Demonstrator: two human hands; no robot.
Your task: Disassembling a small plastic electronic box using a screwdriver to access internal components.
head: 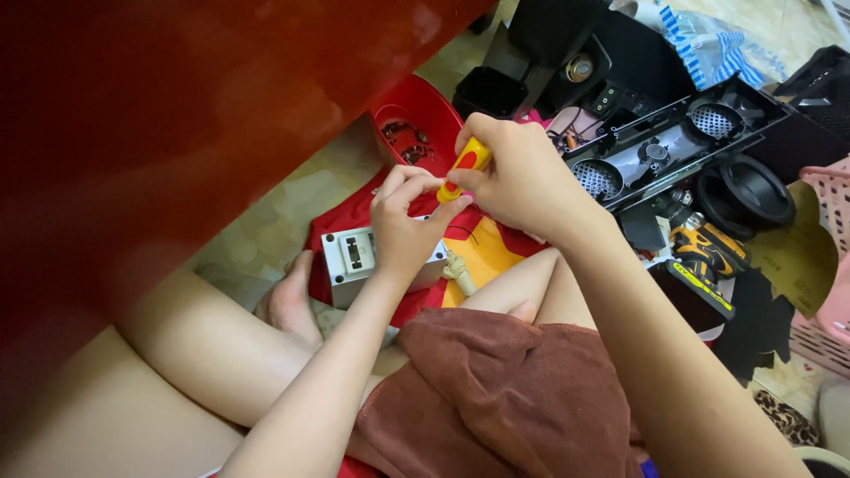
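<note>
Right hand (518,181) is closed around a yellow-and-red screwdriver (463,166), handle up, tip angled down and left toward the left hand (405,217). Left hand has its fingers curled narrow, pinched right at the tip; what it pinches is too small to tell, probably a screw or the shaft itself. Both hands hover just above a small grey metal box (354,258), which sits on a red-and-yellow cloth (482,252) on the floor between the person's bare legs. Judging by the pose, the step in hand is seating the driver tip: left fingers guiding, right hand ready to turn. Next move calls for keeping the shaft square to the screw head and steadying the box, since nothing clamps it. Count: one screwdriver, one grey box, two hands, no other people in view. Brown towel (513,389) lies over the lap. Behind the hands, one red plastic bowl (416,111) holds small dark parts, number unclear. To the right, one long black speaker frame (673,142) with two mesh grilles showing, one loose black ring (748,190) beside it, one yellow-and-black cordless drill (704,257) lying near the right forearm, one pink basket (828,265) at the edge. Large red blurred surface (177,115) blocks the upper left.
</note>
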